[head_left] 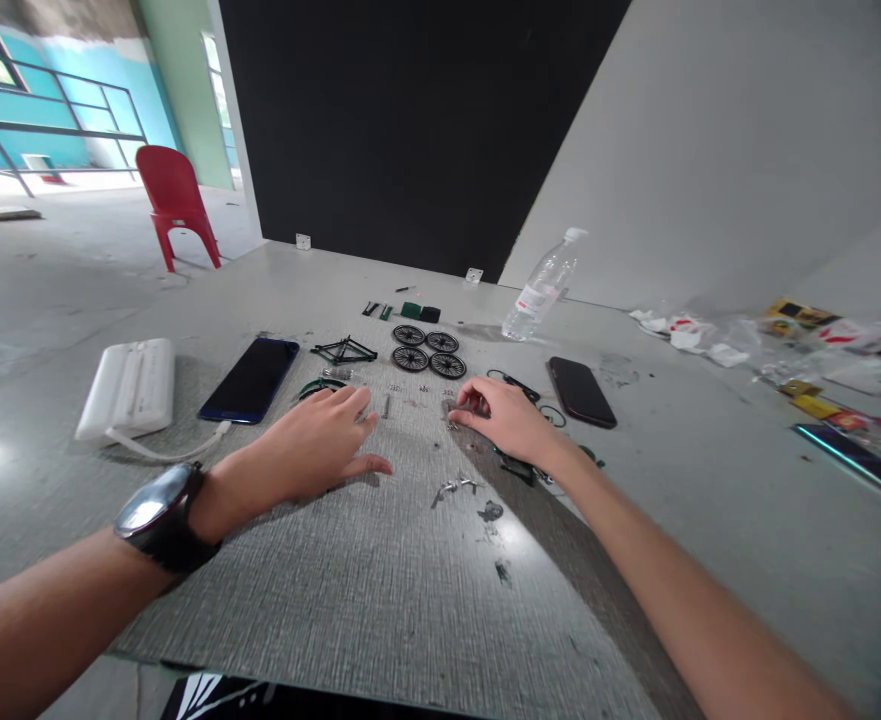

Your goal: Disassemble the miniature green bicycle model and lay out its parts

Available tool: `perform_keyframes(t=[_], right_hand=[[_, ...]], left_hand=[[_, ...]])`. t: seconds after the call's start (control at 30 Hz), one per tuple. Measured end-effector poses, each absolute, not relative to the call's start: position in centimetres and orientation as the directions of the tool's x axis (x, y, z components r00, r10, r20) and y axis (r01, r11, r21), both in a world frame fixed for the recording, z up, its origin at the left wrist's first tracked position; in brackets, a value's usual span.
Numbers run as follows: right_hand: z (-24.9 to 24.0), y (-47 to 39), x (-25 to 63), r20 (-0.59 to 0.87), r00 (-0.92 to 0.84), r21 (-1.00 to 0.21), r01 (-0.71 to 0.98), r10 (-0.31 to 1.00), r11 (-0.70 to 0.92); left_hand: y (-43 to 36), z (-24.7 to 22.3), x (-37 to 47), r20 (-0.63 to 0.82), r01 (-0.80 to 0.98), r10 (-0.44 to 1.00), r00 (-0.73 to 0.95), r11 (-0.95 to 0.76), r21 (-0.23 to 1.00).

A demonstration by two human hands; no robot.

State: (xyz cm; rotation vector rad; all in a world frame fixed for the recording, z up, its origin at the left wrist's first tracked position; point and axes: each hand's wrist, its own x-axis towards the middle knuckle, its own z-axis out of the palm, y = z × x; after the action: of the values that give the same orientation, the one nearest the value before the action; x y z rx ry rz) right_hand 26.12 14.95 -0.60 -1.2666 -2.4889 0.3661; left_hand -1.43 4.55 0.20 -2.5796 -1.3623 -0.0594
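Note:
My left hand (320, 435), with a black watch on its wrist, rests on the grey table (335, 590), its thumb and fingers apart and nothing in them. Beyond its fingers lie a curved green part (320, 386) and a black frame (344, 350). Several spoked black wheels (429, 350) lie flat in the middle. My right hand (485, 405) pinches at small metal pieces on the table; whatever is between its fingertips is too small to name. Silvery parts (456, 487) lie nearer to me, and dark green parts (516, 467) are partly hidden by my right forearm.
A white power bank (131, 388) is cabled to a blue phone (251, 380) on the left. A dark phone (581, 391) and a clear bottle (541, 288) stand or lie to the right. Plastic packaging (710, 340) is at the far right. A red chair (174, 195) stands beyond the table.

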Motion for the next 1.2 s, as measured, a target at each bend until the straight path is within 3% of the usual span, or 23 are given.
perform_keyframes(t=[1.2], right_hand=[[-0.78, 14.74, 25.67, 0.191, -0.528, -0.346, 0.753, 0.828, 0.560]], left_hand=[[4.55, 0.24, -1.40, 0.133, 0.824, 0.816, 0.562, -0.537, -0.181]])
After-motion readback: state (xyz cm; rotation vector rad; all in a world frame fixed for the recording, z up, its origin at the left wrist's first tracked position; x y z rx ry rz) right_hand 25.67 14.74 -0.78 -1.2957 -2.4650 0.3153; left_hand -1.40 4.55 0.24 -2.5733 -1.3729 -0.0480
